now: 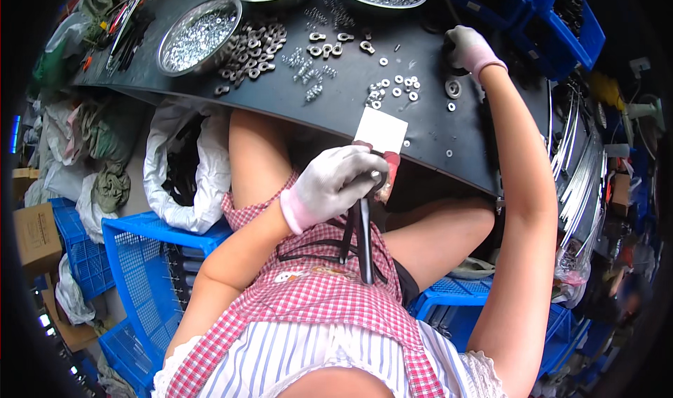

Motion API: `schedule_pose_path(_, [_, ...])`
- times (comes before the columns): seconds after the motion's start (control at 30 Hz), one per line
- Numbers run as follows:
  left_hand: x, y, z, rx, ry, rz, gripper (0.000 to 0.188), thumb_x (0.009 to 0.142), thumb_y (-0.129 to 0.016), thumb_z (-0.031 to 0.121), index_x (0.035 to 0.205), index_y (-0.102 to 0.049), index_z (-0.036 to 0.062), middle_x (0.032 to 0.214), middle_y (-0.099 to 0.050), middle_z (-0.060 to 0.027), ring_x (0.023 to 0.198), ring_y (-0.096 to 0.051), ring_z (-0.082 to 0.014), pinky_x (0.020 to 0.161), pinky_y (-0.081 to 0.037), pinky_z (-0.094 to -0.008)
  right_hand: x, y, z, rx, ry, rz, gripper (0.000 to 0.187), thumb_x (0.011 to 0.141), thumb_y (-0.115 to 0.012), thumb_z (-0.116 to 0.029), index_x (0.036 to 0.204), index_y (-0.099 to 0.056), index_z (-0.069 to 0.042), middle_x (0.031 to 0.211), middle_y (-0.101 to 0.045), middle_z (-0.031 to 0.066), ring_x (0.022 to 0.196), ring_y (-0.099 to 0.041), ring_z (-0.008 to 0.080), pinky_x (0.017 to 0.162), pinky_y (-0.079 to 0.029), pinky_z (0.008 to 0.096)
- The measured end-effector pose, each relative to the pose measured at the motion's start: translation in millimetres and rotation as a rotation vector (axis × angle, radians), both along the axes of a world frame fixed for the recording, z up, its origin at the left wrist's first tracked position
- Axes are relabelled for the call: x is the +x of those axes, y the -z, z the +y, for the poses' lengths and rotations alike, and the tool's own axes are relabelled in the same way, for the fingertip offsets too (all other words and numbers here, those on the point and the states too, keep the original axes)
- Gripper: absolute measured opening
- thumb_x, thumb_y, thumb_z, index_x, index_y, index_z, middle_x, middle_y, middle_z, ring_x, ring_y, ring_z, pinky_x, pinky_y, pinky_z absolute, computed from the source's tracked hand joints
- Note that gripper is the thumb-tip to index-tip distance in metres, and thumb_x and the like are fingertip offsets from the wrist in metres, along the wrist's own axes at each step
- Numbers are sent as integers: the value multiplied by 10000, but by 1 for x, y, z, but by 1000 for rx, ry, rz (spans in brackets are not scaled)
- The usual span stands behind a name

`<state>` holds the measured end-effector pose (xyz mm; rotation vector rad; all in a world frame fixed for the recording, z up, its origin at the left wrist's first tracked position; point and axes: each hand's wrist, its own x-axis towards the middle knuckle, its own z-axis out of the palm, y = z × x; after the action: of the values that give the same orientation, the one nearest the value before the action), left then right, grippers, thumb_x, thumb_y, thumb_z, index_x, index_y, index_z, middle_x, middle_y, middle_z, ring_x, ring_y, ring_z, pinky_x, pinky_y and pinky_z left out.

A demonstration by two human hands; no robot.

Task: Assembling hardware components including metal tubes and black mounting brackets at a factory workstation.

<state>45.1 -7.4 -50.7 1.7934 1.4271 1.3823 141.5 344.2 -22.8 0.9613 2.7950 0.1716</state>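
Note:
My left hand [333, 187], in a white glove with a pink cuff, is closed around the top of a long black rod-like piece [365, 244] above my lap. The rod points down toward my apron. Beside that hand, a white square card [381, 130] sits at the table's front edge with a reddish piece [390, 173] below it. My right hand [470, 49], gloved too, reaches far across the table with its fingers curled at a dark object; what they hold is mostly hidden. A larger metal ring [453, 88] lies just nearer to me than that hand.
Small rings [398, 79], springs [301, 65] and metal eye-ended parts [256, 47] lie on the black table [336, 107]. Three steel bowls, one at the left [163, 54], hold small parts. Blue bins [550, 40] stand at the far right, a blue crate [133, 258] left of me.

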Motion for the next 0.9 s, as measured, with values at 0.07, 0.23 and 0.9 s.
schedule_pose_path(0.07, [-3,-4,3,-55,12,-5,281,734,-690,-7,1003,-652,63,980,-653,-121,945,-638,-288,798,-501,-350,2,8,5,52,-7,-59,283,743,-653,-39,1026,-657,-56,1109,-624,181,1044,-603,337,912,-492,368])
schedule_pose_path(0.23, [-6,5,13,19,181,84,252,718,-657,-24,958,-633,50,936,-630,-105,910,-627,-301,807,-492,-384,9,15,11,9,59,176,366,760,-648,-43,1123,-600,-53,1114,-622,182,1069,-587,346,936,-474,389])
schedule_pose_path(0.9, [2,27,6,-190,-43,-383,297,859,-674,299,940,-671,13,1131,-606,-125,1265,-441,-304,1040,-349,-432,143,51,-269,-1965,-74,581,249,728,-795,-153,853,-657,11,860,-653,82,727,-595,135,657,-476,278])
